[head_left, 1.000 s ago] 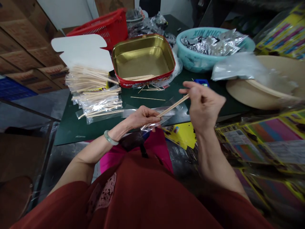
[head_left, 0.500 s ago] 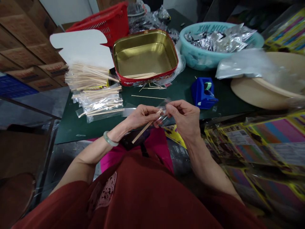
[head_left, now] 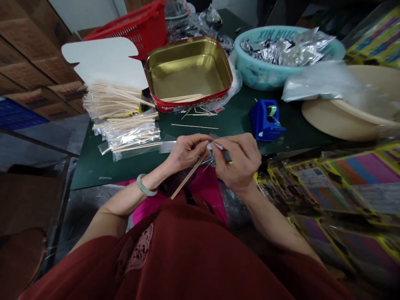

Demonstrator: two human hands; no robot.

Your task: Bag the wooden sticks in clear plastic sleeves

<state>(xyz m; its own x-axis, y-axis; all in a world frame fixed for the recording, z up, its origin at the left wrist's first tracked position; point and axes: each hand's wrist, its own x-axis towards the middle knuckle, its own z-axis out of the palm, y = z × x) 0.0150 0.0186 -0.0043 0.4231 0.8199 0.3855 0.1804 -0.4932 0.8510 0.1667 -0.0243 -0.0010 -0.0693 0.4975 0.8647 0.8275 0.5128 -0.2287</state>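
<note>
My left hand (head_left: 189,152), with a pale green bangle at its wrist, pinches a thin bundle of wooden sticks (head_left: 188,176) that slants down toward my lap. My right hand (head_left: 240,160) is closed, thumb against fingers, on a clear plastic bag (head_left: 215,146) just beyond the sticks' upper end. Both sets of fingertips almost meet above the table's front edge. How far the sticks reach into the plastic is hidden by my fingers. One loose stick (head_left: 194,126) lies on the green table beyond my hands.
Bagged sticks (head_left: 126,133) lie piled by a white box flap (head_left: 103,60). A red tin (head_left: 190,68) holds some sticks. Rightward are a blue tape dispenser (head_left: 266,121), a turquoise basin (head_left: 259,73) of silvery packets, and a beige bowl (head_left: 328,123). A red basket (head_left: 137,35) stands behind.
My right hand has turned over, its fingers now curling toward the left hand and drawing the plastic across. The sticks' lower end has dipped slightly toward my body.
</note>
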